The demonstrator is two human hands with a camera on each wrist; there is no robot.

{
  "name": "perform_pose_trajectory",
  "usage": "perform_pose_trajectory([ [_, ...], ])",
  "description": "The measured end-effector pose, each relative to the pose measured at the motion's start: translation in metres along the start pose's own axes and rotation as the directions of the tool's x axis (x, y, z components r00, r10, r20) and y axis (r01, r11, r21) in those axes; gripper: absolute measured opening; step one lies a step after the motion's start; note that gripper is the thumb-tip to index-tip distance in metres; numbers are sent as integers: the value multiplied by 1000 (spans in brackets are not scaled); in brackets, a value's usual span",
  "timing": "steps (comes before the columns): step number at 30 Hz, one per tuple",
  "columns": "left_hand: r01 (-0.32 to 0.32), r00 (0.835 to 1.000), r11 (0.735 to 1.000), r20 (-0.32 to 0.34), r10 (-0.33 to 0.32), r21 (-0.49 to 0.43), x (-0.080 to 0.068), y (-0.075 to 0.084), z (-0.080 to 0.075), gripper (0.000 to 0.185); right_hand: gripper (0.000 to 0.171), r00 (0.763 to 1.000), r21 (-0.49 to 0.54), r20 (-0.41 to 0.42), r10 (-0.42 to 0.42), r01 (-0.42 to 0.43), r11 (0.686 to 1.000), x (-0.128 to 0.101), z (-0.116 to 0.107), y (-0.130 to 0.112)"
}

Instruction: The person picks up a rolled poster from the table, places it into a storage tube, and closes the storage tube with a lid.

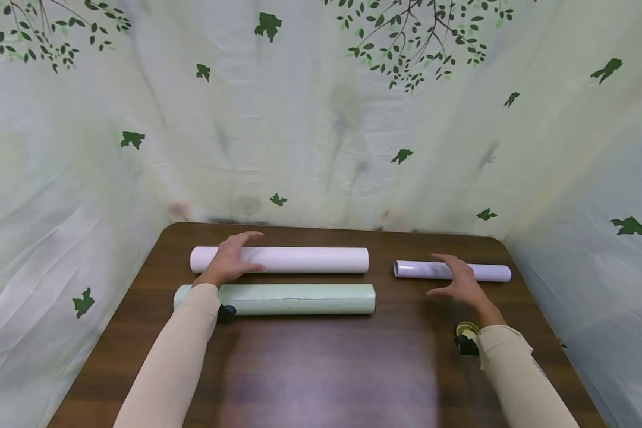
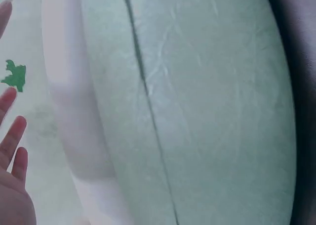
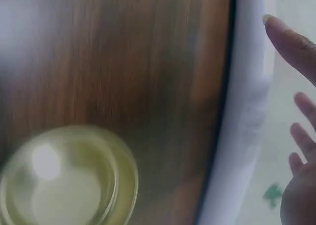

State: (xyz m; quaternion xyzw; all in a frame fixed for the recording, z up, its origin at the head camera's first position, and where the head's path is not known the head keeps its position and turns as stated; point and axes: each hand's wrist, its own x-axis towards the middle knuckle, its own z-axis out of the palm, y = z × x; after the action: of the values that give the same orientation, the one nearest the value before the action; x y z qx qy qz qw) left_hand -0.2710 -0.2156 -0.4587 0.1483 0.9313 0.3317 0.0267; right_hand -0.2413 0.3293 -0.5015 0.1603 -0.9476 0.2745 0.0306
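Left grip (image 1: 227, 261) and right grip (image 1: 462, 288) curve loosely above separate white rolls (image 1: 315, 260).

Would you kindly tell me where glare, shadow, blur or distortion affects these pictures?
Head view: pale sheen on the table, darker shade either side; left wrist: the green roll looks bowed, probably by the lens, though straight in the head view; right wrist: the table blurred, a bright glare spot on the round yellowish object.

Head view forward and down, wrist views close, green roll (image 1: 299, 299) in head and left wrist
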Motion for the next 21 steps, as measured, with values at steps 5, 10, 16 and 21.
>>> perform_pose_trajectory([
  [5, 111, 992, 992, 73, -107, -60, 12, -7, 1, 76, 92, 989, -56, -5, 146, -146, 988, -5, -13, 31],
  [10, 120, 990, 993, 69, -121, 22, 22, -13, -1, 81, 84, 971, -58, -7, 238, -238, 970, -7, -21, 44],
  [16, 166, 982, 986, 92, -167, 16, 26, -17, 2, 85, 76, 955, -78, -18, 295, -295, 952, -7, -26, 49],
  [21, 147, 982, 989, 121, -148, 13, 31, -20, 10, 83, 71, 946, -85, -27, 322, -324, 942, -9, -25, 54],
])
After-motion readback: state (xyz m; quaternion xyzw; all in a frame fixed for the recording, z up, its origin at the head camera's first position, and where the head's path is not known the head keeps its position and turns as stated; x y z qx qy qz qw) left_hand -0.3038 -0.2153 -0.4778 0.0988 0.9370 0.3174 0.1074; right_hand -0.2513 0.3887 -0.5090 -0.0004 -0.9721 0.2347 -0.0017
